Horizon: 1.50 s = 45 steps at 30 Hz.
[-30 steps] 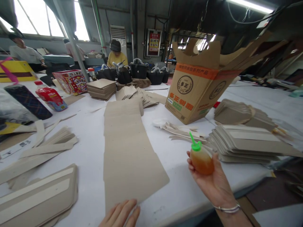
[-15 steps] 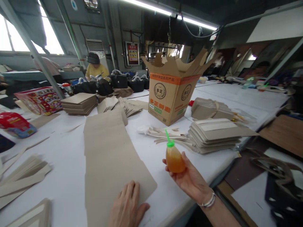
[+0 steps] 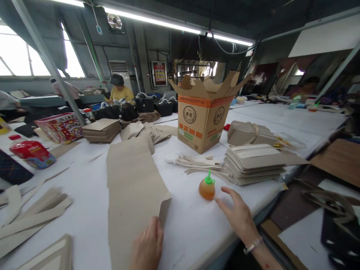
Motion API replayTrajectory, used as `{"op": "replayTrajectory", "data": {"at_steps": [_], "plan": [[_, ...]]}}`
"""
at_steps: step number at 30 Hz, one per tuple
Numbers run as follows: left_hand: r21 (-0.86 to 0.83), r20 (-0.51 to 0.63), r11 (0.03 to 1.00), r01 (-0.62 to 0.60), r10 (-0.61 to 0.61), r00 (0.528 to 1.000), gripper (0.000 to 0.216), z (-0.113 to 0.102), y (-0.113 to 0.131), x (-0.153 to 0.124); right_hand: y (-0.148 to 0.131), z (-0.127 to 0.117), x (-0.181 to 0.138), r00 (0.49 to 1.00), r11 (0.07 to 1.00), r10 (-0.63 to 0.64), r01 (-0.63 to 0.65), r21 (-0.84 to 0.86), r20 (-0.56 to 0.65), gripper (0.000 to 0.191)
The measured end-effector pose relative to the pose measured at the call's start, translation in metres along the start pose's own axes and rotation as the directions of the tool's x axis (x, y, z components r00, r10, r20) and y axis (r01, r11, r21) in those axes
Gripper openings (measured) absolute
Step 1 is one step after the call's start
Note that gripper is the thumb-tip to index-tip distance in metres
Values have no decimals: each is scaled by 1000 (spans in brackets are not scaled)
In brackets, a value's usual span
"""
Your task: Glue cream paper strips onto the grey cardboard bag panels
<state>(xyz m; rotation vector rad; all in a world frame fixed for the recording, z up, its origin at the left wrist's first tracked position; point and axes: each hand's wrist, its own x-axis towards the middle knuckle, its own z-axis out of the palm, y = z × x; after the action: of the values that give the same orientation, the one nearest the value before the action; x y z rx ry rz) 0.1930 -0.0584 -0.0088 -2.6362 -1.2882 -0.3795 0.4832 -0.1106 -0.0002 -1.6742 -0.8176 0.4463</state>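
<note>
A row of overlapping grey-beige cardboard sheets (image 3: 132,187) runs away from me across the white table. My left hand (image 3: 148,243) pinches the right edge of the nearest sheet, whose corner bends upward; the thumb is mostly hidden. To the right, a squeeze bottle (image 3: 207,189) with a green nozzle cap and amber liquid stands on the table. Just beside it is my right hand (image 3: 237,212), fingers apart and holding nothing; a bracelet (image 3: 253,245) circles its wrist.
A tall open carton (image 3: 199,120) stands behind. Stacked cardboard pieces (image 3: 254,165) lie at right, another stack (image 3: 101,131) at back left. Loose strips (image 3: 36,210) and a red bottle (image 3: 32,152) are on the left. A person in yellow (image 3: 120,92) sits beyond black bags (image 3: 144,105).
My right hand has set the squeeze bottle down on the table and let go of it. My left hand has gone from lying flat to gripping the cardboard sheet, lifting its corner.
</note>
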Motion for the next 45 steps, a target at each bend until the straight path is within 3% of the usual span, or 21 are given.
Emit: {"op": "replayTrajectory", "data": {"at_steps": [2,3,5,7,9,10,12,14,17,19,21,25,29,32,36,39,42,45], "plan": [[-31,-21,999,31,-31,999,24,-1,-5,-4,-9,5,-22,989,994,104,-106,13,103,44],[-43,-29,999,26,-27,999,23,0,-5,-7,-15,13,-32,957,981,176,-190,38,230,45],[-59,-51,998,-15,12,999,21,8,0,-12,-28,38,-46,847,943,262,-327,63,463,51],[-70,-85,995,-73,67,994,24,18,7,-16,-37,70,-50,718,903,323,-429,27,616,53],[-72,-120,991,-117,108,987,31,25,13,-18,-39,99,-46,650,888,356,-460,-26,671,48],[-80,-128,989,-128,117,985,31,26,14,-18,-38,109,-43,641,890,365,-454,-50,675,42],[-173,-83,979,-106,92,992,26,22,14,-16,-32,122,-39,660,906,360,-416,-79,660,28],[-400,43,917,0,18,999,18,12,11,-11,-26,125,-38,693,926,337,-367,-91,638,18],[-730,238,642,235,-84,968,19,-3,6,0,-21,120,-40,724,950,295,-294,-107,623,16],[-809,294,497,314,-119,948,22,-6,3,8,-24,116,-43,732,965,257,-234,-122,631,21],[-834,339,414,365,-139,931,24,-5,1,15,-32,113,-49,752,981,196,-146,-132,630,23],[-851,465,195,488,-154,872,39,3,-5,26,-51,114,-77,800,987,-12,105,-120,600,20],[-833,551,-34,553,-145,822,47,9,-15,28,-48,118,-108,730,837,-295,508,-201,617,47],[-804,592,-165,572,-127,796,40,13,-19,24,-32,117,-118,675,732,-361,632,-252,643,51],[-803,585,-226,552,-124,801,26,14,-21,23,-25,108,-114,654,771,-387,616,-162,650,47],[-801,578,-269,535,-116,807,26,12,-21,25,-38,102,-105,716,889,-345,456,-33,607,36],[-785,582,-319,531,-85,809,30,9,-22,25,-51,100,-94,744,965,-247,247,89,621,22],[-770,589,-354,531,-75,804,33,8,-22,25,-56,104,-83,776,991,-129,128,46,617,15]]}}
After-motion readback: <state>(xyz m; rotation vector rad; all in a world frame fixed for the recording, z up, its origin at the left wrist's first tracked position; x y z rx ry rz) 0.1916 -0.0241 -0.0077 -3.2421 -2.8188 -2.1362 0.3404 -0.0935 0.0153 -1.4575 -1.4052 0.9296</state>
